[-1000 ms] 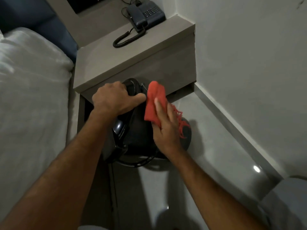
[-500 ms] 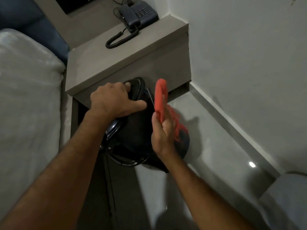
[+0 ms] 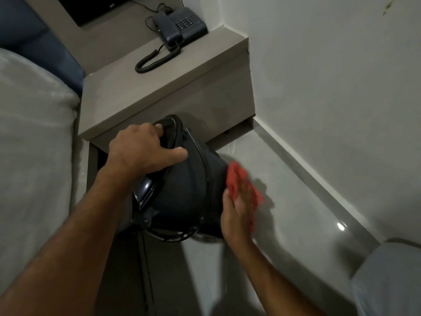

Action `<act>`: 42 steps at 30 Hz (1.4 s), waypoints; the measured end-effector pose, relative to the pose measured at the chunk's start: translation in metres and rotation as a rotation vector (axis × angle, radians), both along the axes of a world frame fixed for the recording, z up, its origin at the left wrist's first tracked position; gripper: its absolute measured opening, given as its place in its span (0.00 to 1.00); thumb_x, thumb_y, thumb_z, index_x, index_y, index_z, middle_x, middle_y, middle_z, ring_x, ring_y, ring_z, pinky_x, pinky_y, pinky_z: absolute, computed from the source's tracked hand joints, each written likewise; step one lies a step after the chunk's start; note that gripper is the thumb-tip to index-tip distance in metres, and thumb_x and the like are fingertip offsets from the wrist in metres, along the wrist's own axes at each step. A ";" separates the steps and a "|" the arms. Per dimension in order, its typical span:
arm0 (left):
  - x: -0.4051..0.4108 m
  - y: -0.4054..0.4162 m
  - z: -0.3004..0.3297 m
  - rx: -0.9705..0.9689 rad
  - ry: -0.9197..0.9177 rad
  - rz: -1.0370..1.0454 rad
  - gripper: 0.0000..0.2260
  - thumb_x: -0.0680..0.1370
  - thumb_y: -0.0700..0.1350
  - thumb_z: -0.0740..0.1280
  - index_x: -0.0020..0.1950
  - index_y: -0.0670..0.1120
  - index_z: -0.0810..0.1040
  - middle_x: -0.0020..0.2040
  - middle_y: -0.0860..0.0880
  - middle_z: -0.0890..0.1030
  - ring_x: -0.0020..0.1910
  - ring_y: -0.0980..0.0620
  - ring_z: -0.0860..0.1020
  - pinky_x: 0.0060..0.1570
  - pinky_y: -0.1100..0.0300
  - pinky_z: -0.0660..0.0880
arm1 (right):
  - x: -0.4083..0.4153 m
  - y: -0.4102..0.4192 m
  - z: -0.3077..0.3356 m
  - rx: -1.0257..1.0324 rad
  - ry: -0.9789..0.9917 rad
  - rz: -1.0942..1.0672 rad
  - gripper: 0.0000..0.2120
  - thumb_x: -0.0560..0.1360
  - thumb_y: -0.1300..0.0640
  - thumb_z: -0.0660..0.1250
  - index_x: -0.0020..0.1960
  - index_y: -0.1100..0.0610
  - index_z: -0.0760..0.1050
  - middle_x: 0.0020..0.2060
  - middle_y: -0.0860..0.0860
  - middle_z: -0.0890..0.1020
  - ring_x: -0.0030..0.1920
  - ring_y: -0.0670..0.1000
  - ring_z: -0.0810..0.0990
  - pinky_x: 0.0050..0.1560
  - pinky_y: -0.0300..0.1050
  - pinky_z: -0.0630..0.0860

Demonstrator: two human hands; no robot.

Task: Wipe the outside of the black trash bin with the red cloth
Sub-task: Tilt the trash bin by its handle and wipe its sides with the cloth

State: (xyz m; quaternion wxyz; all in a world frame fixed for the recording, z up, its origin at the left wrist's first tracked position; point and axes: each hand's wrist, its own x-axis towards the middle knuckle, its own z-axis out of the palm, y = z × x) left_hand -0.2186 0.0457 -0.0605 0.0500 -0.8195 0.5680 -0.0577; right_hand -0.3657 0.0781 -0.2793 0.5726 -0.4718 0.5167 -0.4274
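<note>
The left hand (image 3: 145, 149) grips the lid rim of the black trash bin (image 3: 186, 192), which stands tilted on the floor just in front of the nightstand (image 3: 164, 87). The right hand (image 3: 239, 213), fingers flat and together, presses the red cloth (image 3: 237, 179) against the bin's far side from the bed (image 3: 34, 144).

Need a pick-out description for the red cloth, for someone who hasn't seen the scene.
Find the grey bedside table with the dark corded telephone; on the floor below it stands a black trash bin. The red cloth is pressed against the bin's right side under the right hand, the only bright red thing here.
</note>
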 end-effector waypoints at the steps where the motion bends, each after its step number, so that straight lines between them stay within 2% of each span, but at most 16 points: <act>1: -0.004 0.001 -0.001 -0.018 -0.011 -0.026 0.37 0.57 0.74 0.58 0.54 0.49 0.78 0.31 0.51 0.72 0.32 0.50 0.73 0.33 0.56 0.71 | 0.004 -0.016 0.027 -0.010 -0.091 0.048 0.32 0.79 0.44 0.57 0.80 0.54 0.62 0.79 0.54 0.66 0.79 0.53 0.63 0.79 0.57 0.57; 4: -0.017 0.006 -0.003 -0.068 -0.075 -0.075 0.37 0.59 0.73 0.60 0.57 0.49 0.78 0.31 0.53 0.70 0.31 0.50 0.72 0.32 0.58 0.67 | 0.006 -0.066 0.087 0.140 -0.523 0.223 0.25 0.77 0.43 0.61 0.67 0.57 0.78 0.63 0.60 0.83 0.64 0.59 0.81 0.70 0.60 0.74; 6: -0.021 0.014 -0.006 -0.100 -0.098 -0.071 0.37 0.61 0.72 0.59 0.60 0.49 0.77 0.32 0.51 0.72 0.34 0.48 0.74 0.34 0.57 0.70 | 0.008 -0.090 0.093 0.194 -0.642 0.319 0.27 0.78 0.41 0.61 0.64 0.60 0.80 0.58 0.62 0.85 0.61 0.63 0.83 0.66 0.61 0.77; 7: -0.022 0.020 -0.008 -0.120 -0.107 -0.068 0.38 0.62 0.72 0.58 0.62 0.49 0.76 0.33 0.51 0.73 0.35 0.47 0.75 0.34 0.57 0.72 | 0.007 -0.095 0.088 0.176 -0.568 0.353 0.29 0.78 0.38 0.61 0.65 0.59 0.80 0.58 0.62 0.85 0.60 0.63 0.83 0.65 0.60 0.78; 9: -0.024 0.033 -0.010 -0.164 -0.108 -0.056 0.38 0.63 0.72 0.58 0.62 0.47 0.76 0.30 0.53 0.71 0.32 0.47 0.74 0.31 0.59 0.70 | 0.001 -0.097 0.060 0.133 -0.246 0.377 0.33 0.77 0.32 0.58 0.66 0.56 0.79 0.59 0.60 0.84 0.59 0.61 0.83 0.64 0.60 0.77; 11: -0.023 0.044 -0.013 -0.181 -0.075 -0.031 0.36 0.64 0.72 0.58 0.58 0.47 0.77 0.29 0.54 0.71 0.29 0.49 0.74 0.29 0.61 0.70 | -0.010 -0.096 0.023 0.236 0.059 0.301 0.33 0.79 0.32 0.55 0.69 0.56 0.75 0.63 0.60 0.81 0.60 0.59 0.80 0.68 0.61 0.73; 13: -0.022 0.053 -0.014 -0.186 -0.039 -0.026 0.34 0.64 0.73 0.58 0.53 0.47 0.78 0.29 0.52 0.75 0.28 0.49 0.76 0.29 0.60 0.74 | -0.020 -0.095 0.006 0.370 0.144 0.267 0.31 0.82 0.35 0.51 0.71 0.57 0.72 0.65 0.60 0.79 0.62 0.60 0.77 0.70 0.60 0.69; 15: -0.023 0.056 -0.016 -0.207 -0.026 -0.080 0.29 0.64 0.72 0.59 0.45 0.48 0.77 0.26 0.54 0.72 0.23 0.53 0.73 0.25 0.64 0.68 | -0.018 -0.098 0.014 0.380 0.090 0.311 0.30 0.82 0.36 0.51 0.72 0.55 0.72 0.66 0.59 0.79 0.64 0.59 0.77 0.70 0.60 0.69; 17: -0.029 0.058 -0.015 -0.202 -0.015 -0.117 0.25 0.65 0.71 0.61 0.39 0.49 0.75 0.24 0.56 0.70 0.21 0.56 0.70 0.24 0.66 0.62 | -0.010 -0.101 0.040 0.318 -0.112 0.387 0.31 0.80 0.34 0.53 0.71 0.54 0.74 0.63 0.58 0.82 0.62 0.57 0.80 0.67 0.59 0.74; 20: -0.035 0.061 -0.016 -0.222 -0.012 -0.113 0.23 0.65 0.69 0.63 0.38 0.48 0.75 0.26 0.54 0.73 0.22 0.54 0.72 0.25 0.65 0.63 | 0.000 -0.096 0.074 0.214 -0.381 0.454 0.31 0.78 0.32 0.56 0.64 0.54 0.80 0.55 0.58 0.86 0.56 0.58 0.85 0.61 0.57 0.80; 24: -0.052 0.060 -0.019 -0.219 -0.030 -0.147 0.26 0.67 0.68 0.62 0.44 0.44 0.78 0.34 0.48 0.81 0.30 0.45 0.80 0.31 0.56 0.76 | -0.009 -0.085 0.059 0.112 -0.273 0.305 0.26 0.79 0.33 0.57 0.58 0.52 0.82 0.53 0.58 0.86 0.54 0.57 0.85 0.59 0.56 0.81; 27: -0.065 0.053 -0.029 -0.188 -0.082 -0.316 0.26 0.66 0.62 0.67 0.47 0.39 0.79 0.43 0.41 0.84 0.33 0.41 0.82 0.29 0.52 0.78 | -0.024 -0.078 0.022 0.287 -0.264 0.129 0.23 0.83 0.40 0.57 0.61 0.55 0.80 0.54 0.61 0.85 0.57 0.62 0.83 0.64 0.62 0.77; 30: -0.067 0.047 -0.039 -0.099 -0.117 -0.383 0.27 0.64 0.60 0.68 0.48 0.36 0.79 0.53 0.37 0.83 0.37 0.36 0.82 0.27 0.51 0.77 | -0.026 -0.076 0.016 0.452 -0.315 0.130 0.26 0.84 0.39 0.53 0.67 0.56 0.78 0.57 0.59 0.86 0.59 0.60 0.83 0.67 0.63 0.75; 37: -0.045 0.052 -0.076 -0.130 -0.160 -0.435 0.32 0.63 0.57 0.72 0.54 0.32 0.80 0.53 0.31 0.81 0.42 0.27 0.80 0.30 0.42 0.79 | -0.015 -0.114 0.090 0.455 -0.539 0.120 0.28 0.82 0.37 0.56 0.62 0.58 0.82 0.57 0.60 0.86 0.57 0.59 0.85 0.64 0.57 0.78; 39: -0.046 0.053 -0.072 -0.062 -0.136 -0.426 0.32 0.63 0.58 0.73 0.54 0.33 0.81 0.53 0.31 0.81 0.43 0.26 0.80 0.32 0.40 0.80 | -0.010 -0.116 0.113 0.286 -0.389 0.147 0.27 0.80 0.38 0.58 0.66 0.56 0.80 0.60 0.58 0.85 0.61 0.58 0.83 0.68 0.59 0.75; 42: -0.045 0.059 -0.057 0.075 -0.093 -0.451 0.31 0.64 0.60 0.73 0.54 0.36 0.82 0.54 0.33 0.82 0.45 0.27 0.80 0.36 0.40 0.80 | 0.002 -0.111 0.143 -0.281 0.302 0.395 0.29 0.79 0.38 0.53 0.73 0.50 0.74 0.68 0.51 0.80 0.70 0.51 0.76 0.73 0.56 0.69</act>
